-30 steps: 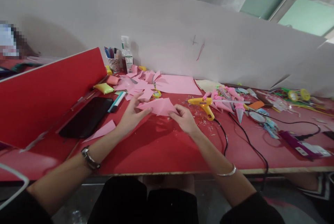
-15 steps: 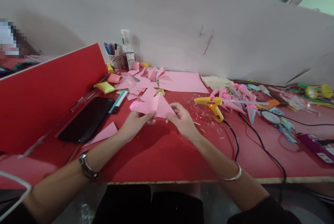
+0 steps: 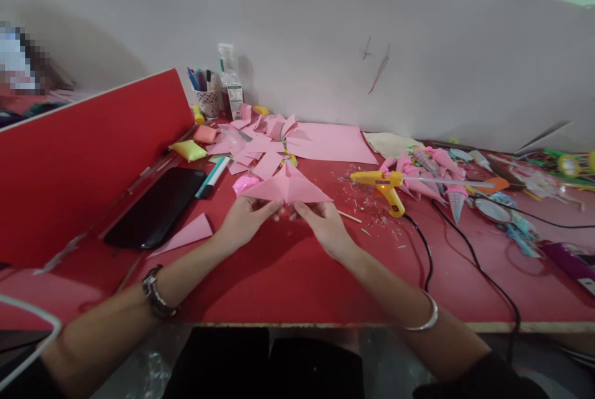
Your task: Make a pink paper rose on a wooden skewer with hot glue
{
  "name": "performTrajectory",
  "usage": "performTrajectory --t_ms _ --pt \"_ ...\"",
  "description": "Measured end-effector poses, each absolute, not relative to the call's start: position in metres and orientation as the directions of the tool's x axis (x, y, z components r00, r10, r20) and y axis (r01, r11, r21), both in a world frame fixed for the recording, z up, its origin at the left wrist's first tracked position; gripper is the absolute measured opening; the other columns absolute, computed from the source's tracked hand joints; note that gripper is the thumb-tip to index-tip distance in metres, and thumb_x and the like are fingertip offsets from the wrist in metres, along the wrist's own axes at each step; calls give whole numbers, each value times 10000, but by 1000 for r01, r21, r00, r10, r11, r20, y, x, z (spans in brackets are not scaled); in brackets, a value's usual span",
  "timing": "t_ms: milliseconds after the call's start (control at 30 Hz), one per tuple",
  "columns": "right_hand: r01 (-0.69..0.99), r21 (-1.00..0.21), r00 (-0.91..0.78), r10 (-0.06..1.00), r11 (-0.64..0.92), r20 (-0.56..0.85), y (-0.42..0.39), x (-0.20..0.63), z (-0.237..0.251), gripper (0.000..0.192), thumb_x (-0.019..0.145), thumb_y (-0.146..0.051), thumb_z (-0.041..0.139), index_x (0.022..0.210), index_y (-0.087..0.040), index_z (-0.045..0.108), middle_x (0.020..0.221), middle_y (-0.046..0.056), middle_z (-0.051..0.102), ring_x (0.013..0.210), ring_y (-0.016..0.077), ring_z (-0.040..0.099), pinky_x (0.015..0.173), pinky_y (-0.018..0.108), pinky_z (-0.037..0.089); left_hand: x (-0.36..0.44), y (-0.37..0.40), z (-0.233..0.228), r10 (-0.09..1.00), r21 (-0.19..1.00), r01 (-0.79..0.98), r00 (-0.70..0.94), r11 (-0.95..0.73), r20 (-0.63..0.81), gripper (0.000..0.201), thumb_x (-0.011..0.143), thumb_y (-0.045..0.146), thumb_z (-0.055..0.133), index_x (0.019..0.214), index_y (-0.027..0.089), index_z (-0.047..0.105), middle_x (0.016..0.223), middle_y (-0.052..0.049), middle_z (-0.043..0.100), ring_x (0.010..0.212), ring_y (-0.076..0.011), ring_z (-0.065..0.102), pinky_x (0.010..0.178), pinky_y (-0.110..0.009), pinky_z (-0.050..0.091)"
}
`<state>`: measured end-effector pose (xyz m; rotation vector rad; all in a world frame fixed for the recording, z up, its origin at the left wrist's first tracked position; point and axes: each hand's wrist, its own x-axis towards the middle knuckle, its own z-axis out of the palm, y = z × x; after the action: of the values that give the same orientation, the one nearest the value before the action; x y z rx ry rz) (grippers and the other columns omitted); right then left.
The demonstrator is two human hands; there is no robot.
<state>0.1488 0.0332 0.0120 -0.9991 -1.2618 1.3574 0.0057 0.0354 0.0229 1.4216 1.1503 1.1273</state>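
Note:
Between my two hands is a folded piece of pink paper (image 3: 304,189), wide and roughly triangular with a crease up its middle. My left hand (image 3: 248,219) pinches its lower edge left of the crease, thumb on top. On the right of the crease my right hand (image 3: 323,222) grips the same edge, its thumb close to the other. The paper is held above the red table (image 3: 288,281). Just behind it lie a bright pink packet (image 3: 245,184) and loose pink paper pieces (image 3: 248,148). The fingers under the paper are partly hidden.
A yellow glue gun (image 3: 383,185) with a black cord lies at right, near pink paper cones (image 3: 434,170). To the left are a black phone (image 3: 155,207), markers (image 3: 212,177) and a red board (image 3: 93,163). A pen cup (image 3: 207,101) and bottle (image 3: 231,86) stand behind.
The pink paper has turned and spread into a wider, more even shape. My right hand has shifted its grip inward, bringing both thumbs close together. The camera view has moved slightly.

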Motion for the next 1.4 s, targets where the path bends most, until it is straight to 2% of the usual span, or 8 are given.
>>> performTrajectory --t_ms 200,433,667,767,900,1067,1233,1400 --pt "57 -992 -177 979 112 101 34 153 14 188 633 -341 597 601 -165 539 524 -32 510 492 81 464 507 228 410 5 34 20 973 943 290 206 -165 107 226 667 319 504 524 150 553 483 6 549 463 -98 466 478 -210 384" --pt "49 -985 -335 931 167 141 28 151 19 205 637 -357 619 718 -171 599 726 7 614 722 128 550 716 283 446 3 32 13 883 846 309 328 -435 335 235 710 235 309 549 175 469 542 14 505 527 -110 467 505 -207 394" --pt "99 -982 -362 925 161 115 29 152 15 217 643 -373 619 701 -165 596 711 14 621 695 137 553 683 288 448 -1 29 16 803 729 379 448 -570 394 122 665 265 477 671 178 561 685 -10 614 656 -154 545 632 -250 441" --pt "99 -978 -404 906 184 129 28 152 12 194 660 -351 607 734 -172 613 753 17 635 725 142 560 706 296 449 -1 29 18 789 738 354 479 -575 385 161 729 268 468 707 176 597 702 -13 627 646 -140 556 645 -250 448" --pt "96 -966 -450 876 242 174 27 152 11 149 703 -273 549 804 -189 618 842 13 638 830 153 564 780 315 435 1 30 15 803 759 334 447 -559 395 220 772 254 430 825 194 635 791 -33 652 778 -163 585 725 -274 455" --pt "101 -970 -463 873 222 152 26 154 14 108 682 -253 520 722 -178 586 738 1 612 771 141 554 743 297 439 1 28 13 822 774 340 423 -534 382 226 773 250 421 781 182 636 745 -34 653 741 -163 584 708 -265 460" --pt "68 -981 -339 929 184 151 29 157 18 168 701 -343 489 636 -188 484 648 -21 503 605 94 475 596 234 424 2 25 17 831 776 356 421 -521 365 241 772 246 380 679 173 589 684 -11 622 644 -135 544 630 -237 448" --pt "20 -981 -188 965 192 185 35 158 18 248 652 -364 577 816 -217 462 744 -23 483 658 86 475 599 209 423 2 25 16 845 776 393 429 -494 320 230 757 265 382 684 169 578 616 -2 584 571 -122 500 547 -220 413"
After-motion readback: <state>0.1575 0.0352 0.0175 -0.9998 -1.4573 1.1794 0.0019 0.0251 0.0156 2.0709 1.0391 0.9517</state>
